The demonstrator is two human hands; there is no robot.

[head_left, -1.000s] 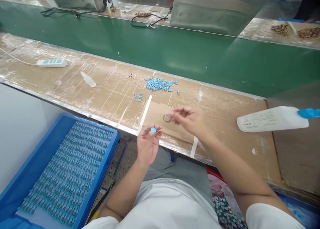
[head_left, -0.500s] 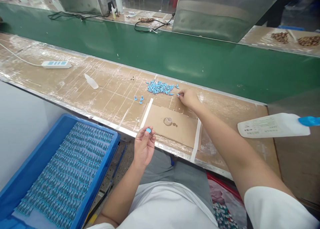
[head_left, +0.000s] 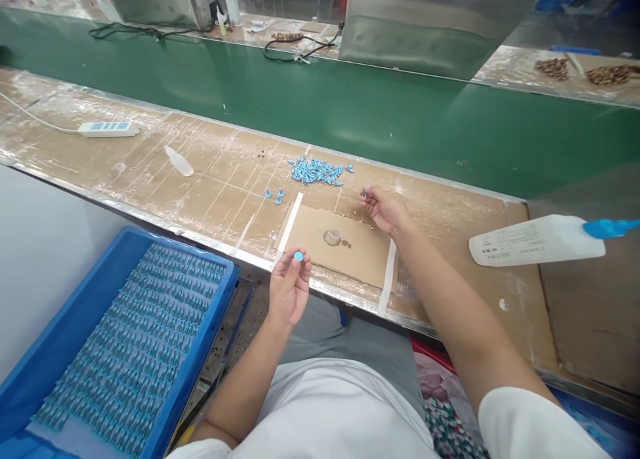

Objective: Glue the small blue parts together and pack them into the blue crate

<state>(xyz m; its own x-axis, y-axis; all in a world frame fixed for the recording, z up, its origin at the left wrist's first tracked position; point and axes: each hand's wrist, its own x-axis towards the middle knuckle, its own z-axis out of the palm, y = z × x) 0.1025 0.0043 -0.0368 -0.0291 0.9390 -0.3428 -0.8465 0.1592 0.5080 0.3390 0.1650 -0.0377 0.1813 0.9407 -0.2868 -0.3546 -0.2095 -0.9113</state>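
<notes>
left hand (head_left: pixel 289 289) pinching 1 small round light-blue cap (head_left: pixel 299 255) | right hand (head_left: pixel 386 210) pinching tiny dark part (head_left: pixel 363 193), near blue pile (head_left: pixel 316 171)

- Desk (head_left: pixel 450 225): brown cardboard under glossy, wrinkled clear film.
- Conveyor belt (head_left: pixel 350 112): smooth green, faint sheen.
- Crate (head_left: pixel 200 352): shiny blue plastic.
- Cardboard sheet (head_left: pixel 310 235): matt.
- Blue cap (head_left: pixel 299 255): smooth plastic.
- Bottle (head_left: pixel 535 240): white plastic.

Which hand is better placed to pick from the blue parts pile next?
Likely the right hand: it lies nearest the blue parts pile. The left hand sits at the table edge, pinching a blue cap.
</notes>
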